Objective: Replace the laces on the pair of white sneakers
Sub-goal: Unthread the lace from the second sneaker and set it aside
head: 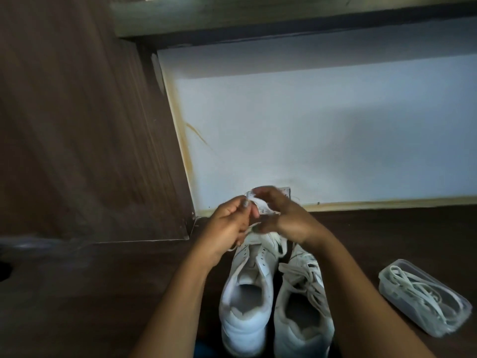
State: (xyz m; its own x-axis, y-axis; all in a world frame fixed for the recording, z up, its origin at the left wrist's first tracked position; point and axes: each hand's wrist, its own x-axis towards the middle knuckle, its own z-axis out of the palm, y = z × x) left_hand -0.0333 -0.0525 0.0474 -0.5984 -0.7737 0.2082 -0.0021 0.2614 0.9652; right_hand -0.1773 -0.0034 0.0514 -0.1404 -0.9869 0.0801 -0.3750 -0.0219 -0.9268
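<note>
I see both hands raised together above the toes of the two white sneakers. The left hand (229, 223) and the right hand (286, 218) each have their grip pinched shut on a white lace (258, 202) stretched between them. The left sneaker (245, 306) has bare eyelets, with the lace running down to its toe end. The right sneaker (302, 306), just beside it, is laced. A clear plastic box (423, 298) of white laces sits to the right on the dark table (77, 293).
</note>
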